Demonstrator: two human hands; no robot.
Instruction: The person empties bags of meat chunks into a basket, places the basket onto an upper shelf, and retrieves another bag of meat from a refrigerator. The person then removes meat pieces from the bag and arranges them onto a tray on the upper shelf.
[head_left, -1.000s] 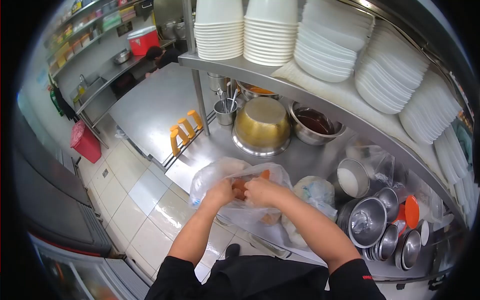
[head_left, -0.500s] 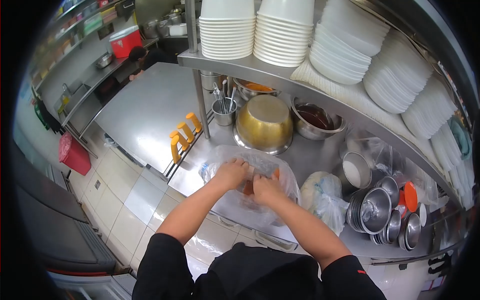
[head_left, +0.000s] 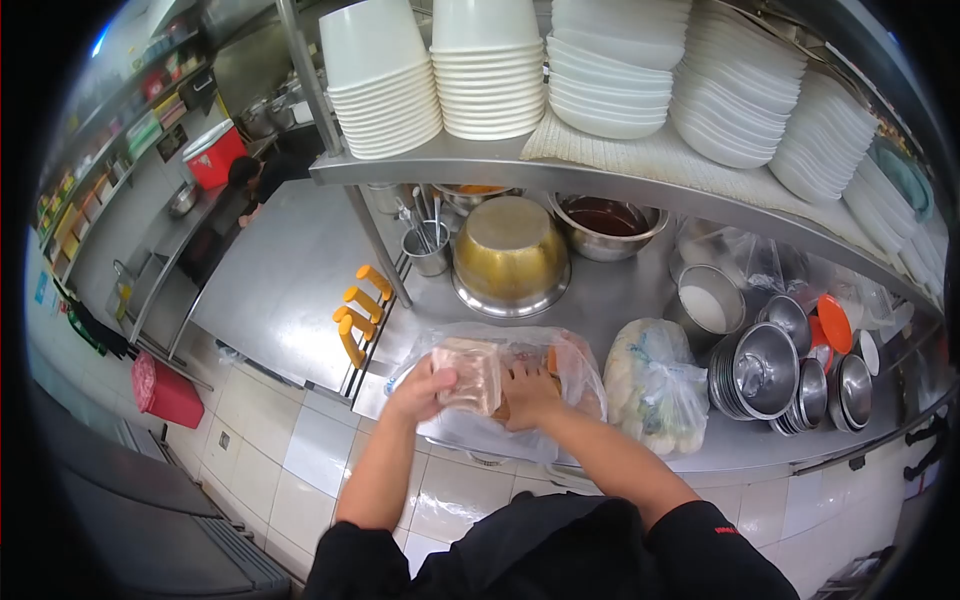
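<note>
My left hand (head_left: pixel 418 393) grips a clear plastic packet with pale pink contents (head_left: pixel 470 374), raised over the counter. What exactly the packet contains I cannot make out. Below and beside it lies a large clear plastic bag (head_left: pixel 578 360), its mouth spread wide and orange-brown things inside. My right hand (head_left: pixel 530 396) rests in the bag with fingers stretched out over those things, partly covering them. Right of it sits a knotted clear bag (head_left: pixel 655 385) of pale and green food.
An upturned gold-coloured bowl (head_left: pixel 510 245) and a steel bowl of dark sauce (head_left: pixel 610 222) stand behind. Orange-handled tools (head_left: pixel 358 310) hang at the counter's left edge. A shelf (head_left: pixel 430 172) with stacked white bowls overhangs the counter. A person (head_left: pixel 265 180) is at the back left.
My left hand has lifted the packet out of the large bag and moved left with it. My right hand has spread its fingers over the bag's contents. The camera view has shifted.
</note>
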